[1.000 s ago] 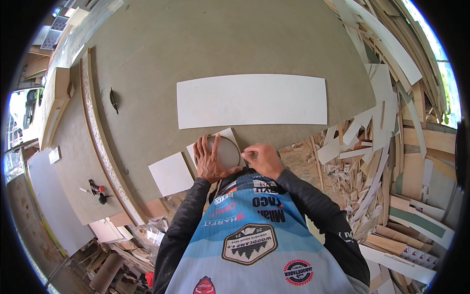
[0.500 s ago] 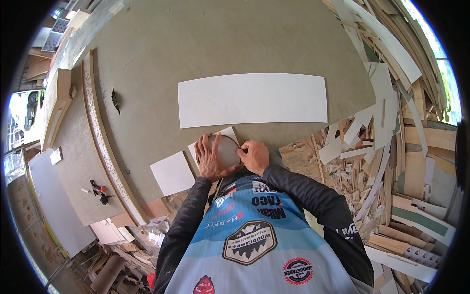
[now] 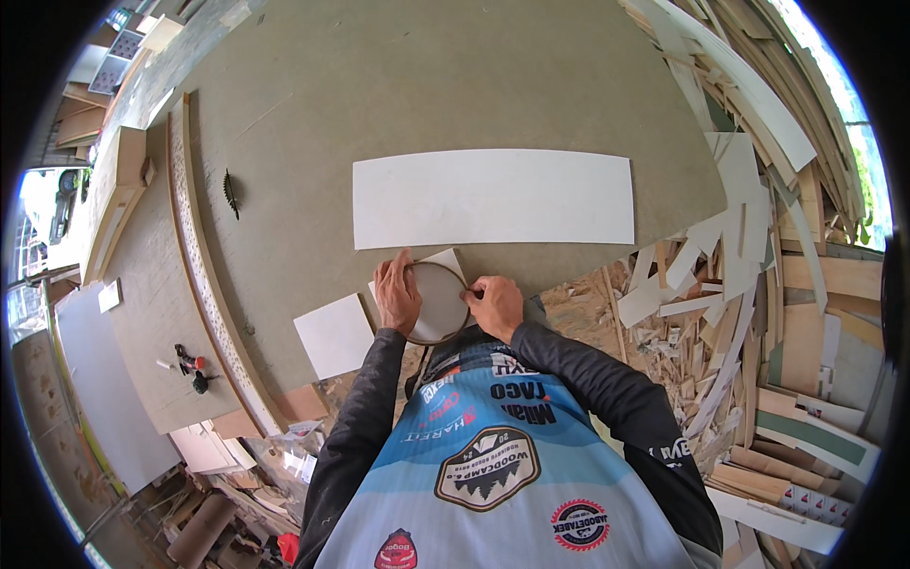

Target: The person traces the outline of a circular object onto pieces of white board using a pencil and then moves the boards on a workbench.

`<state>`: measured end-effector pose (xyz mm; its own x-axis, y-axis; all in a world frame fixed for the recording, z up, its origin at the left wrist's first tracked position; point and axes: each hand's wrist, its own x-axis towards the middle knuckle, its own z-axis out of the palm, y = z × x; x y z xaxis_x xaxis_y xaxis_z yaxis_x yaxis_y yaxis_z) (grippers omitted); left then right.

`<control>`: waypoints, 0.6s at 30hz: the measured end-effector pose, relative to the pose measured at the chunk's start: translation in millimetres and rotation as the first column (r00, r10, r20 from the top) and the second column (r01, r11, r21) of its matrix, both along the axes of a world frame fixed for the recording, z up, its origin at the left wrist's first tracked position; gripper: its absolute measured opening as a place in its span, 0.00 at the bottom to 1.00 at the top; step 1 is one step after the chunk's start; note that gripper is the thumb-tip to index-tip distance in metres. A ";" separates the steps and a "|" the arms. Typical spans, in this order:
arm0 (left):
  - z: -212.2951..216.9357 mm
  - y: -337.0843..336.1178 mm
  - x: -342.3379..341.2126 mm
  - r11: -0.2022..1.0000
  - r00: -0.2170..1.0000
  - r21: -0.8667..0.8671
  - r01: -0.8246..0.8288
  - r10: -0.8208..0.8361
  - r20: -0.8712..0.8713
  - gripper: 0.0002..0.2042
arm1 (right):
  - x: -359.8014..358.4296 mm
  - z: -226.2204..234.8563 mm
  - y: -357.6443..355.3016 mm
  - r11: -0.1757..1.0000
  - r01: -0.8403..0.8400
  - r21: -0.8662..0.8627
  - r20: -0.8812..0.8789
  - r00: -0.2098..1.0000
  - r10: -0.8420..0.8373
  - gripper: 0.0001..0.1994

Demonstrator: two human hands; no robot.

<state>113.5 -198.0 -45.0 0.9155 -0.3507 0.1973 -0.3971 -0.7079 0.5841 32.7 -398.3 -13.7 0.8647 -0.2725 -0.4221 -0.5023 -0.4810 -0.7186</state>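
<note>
Close to my body, a round grey board [image 3: 440,296] with a thin brown edging lies partly over a small white square board [image 3: 445,257] at the table's near edge. My left hand [image 3: 396,292] is closed around the round board's left side, its fingers over the rim and top face. On the opposite side, my right hand [image 3: 496,305] pinches the brown edging at the rim; the fingertips partly hide what lies between them. Another white square board [image 3: 335,336] lies just left of the round board. Beyond it rests a long white panel [image 3: 493,199].
The broad grey-brown table [image 3: 445,76] stretches away from me. A saw blade [image 3: 230,193] and a long perforated strip [image 3: 189,218] lie at left, with a red and black tool [image 3: 191,365] farther out. Wood offcuts [image 3: 697,341] are heaped at right.
My left hand has shifted from spread across the round board to its left side, uncovering more of the face and the near rim. My right hand stays pinched at the right rim.
</note>
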 end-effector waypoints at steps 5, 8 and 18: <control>0.5 0.9 0.0 1.000 1.000 -0.015 0.012 -0.012 0.022 0.18 | 1.7 1.7 -2.2 1.000 -0.011 0.018 -0.071 0.997 0.013 0.14; 2.3 1.5 -1.6 0.999 1.000 -0.041 -0.001 0.002 0.031 0.17 | 0.8 -0.1 -1.2 1.000 -0.018 0.010 -0.068 0.997 0.019 0.14; 5.0 0.4 1.3 0.993 0.996 -0.109 0.054 -0.045 0.081 0.08 | -1.4 -8.3 -0.6 1.000 0.000 -0.014 0.044 0.999 0.000 0.14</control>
